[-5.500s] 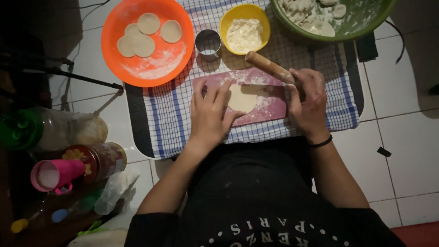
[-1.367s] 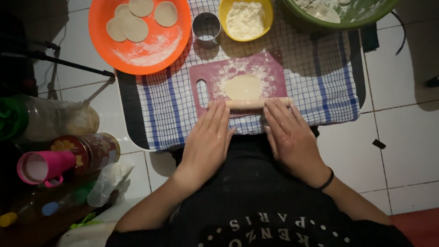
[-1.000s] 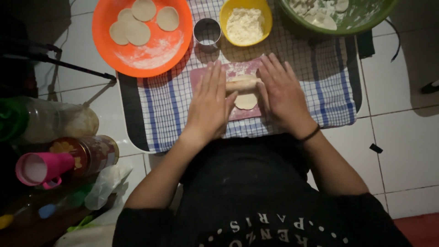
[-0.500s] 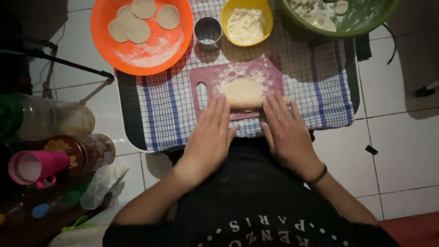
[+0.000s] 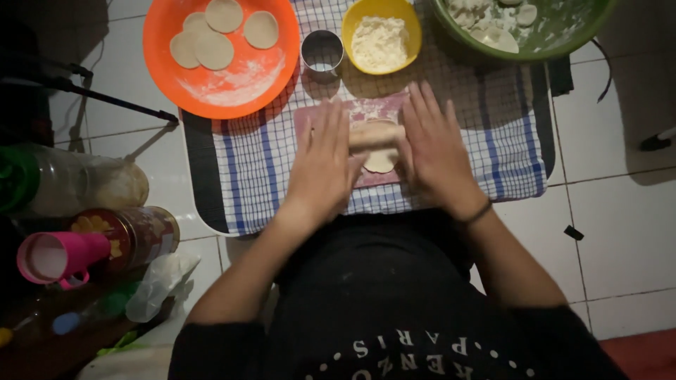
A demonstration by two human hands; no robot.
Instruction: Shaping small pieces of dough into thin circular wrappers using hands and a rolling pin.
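Note:
A wooden rolling pin (image 5: 376, 134) lies across a pink cutting board (image 5: 366, 111) and over a flat piece of pale dough (image 5: 381, 162). My left hand (image 5: 324, 162) rests flat on the pin's left end with the fingers stretched out. My right hand (image 5: 433, 144) presses flat on its right end, with a dark band on the wrist. The board sits on a blue and white checked cloth (image 5: 253, 169) on the tiled floor.
An orange plate (image 5: 243, 77) with several dough rounds stands at the back left. Beside it are a round metal cutter (image 5: 322, 51), a yellow bowl of flour (image 5: 381, 35) and a green bowl of dough (image 5: 556, 32). Bottles, a tin and a pink cup (image 5: 56, 257) crowd the left.
Both hands have pushed the rolling pin away from me over the dough, after pulling it back towards me half a second ago. The dough now shows below the pin.

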